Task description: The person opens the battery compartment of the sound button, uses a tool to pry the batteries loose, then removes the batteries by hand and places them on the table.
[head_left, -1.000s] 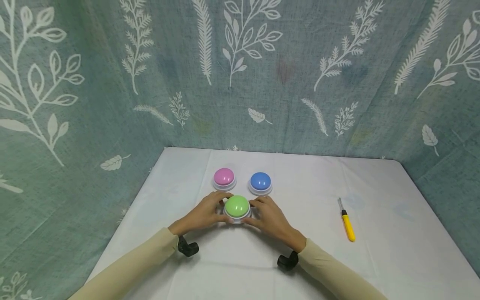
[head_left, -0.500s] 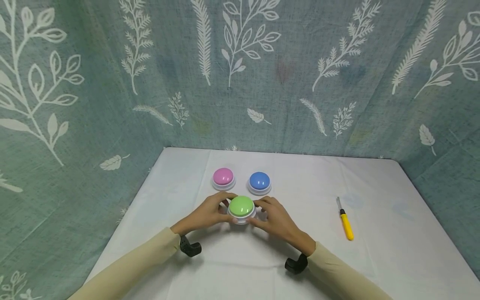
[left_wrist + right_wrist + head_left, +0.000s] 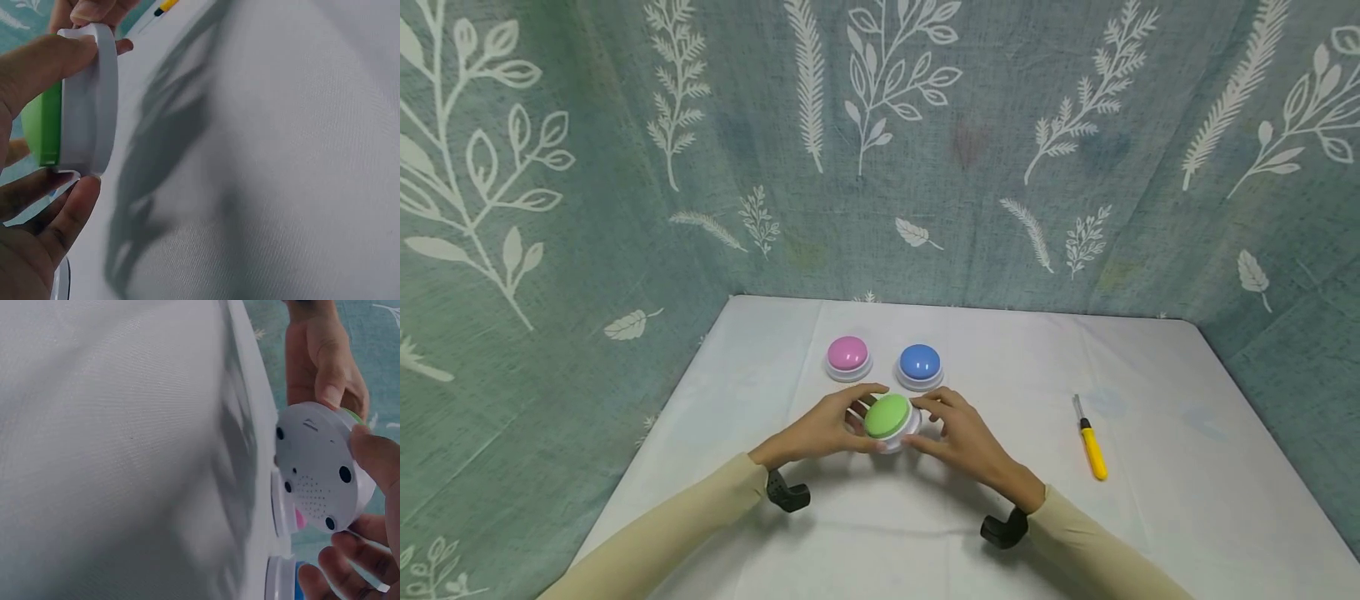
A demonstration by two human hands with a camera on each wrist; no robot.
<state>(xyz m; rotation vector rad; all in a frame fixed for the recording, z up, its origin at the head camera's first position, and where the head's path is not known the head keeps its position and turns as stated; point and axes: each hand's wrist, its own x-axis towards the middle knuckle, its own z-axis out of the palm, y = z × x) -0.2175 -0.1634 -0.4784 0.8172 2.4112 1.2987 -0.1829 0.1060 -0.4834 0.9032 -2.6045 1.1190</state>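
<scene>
Both hands hold a round push button with a green dome [image 3: 886, 416] and a white base, tilted so its dome faces left. My left hand [image 3: 830, 425] grips its left side, thumb at the near edge and fingers at the far edge. From the right, my right hand [image 3: 963, 437] pinches the base rim in the same way. The right wrist view shows the white underside [image 3: 319, 465], with dark round feet, speaker holes and a small slot. In the left wrist view the base [image 3: 90, 106] stands off the white cloth, above its shadow.
A pink-domed button [image 3: 847, 355] and a blue-domed button [image 3: 920, 363] sit just behind the hands. A screwdriver with a yellow handle [image 3: 1094, 452] lies to the right on the white-covered table [image 3: 1195, 467]. A leaf-patterned curtain [image 3: 970, 225] stands behind.
The green button has shifted a little to the right and gone from dome-up to tilted toward the left. Both hands have moved right with it.
</scene>
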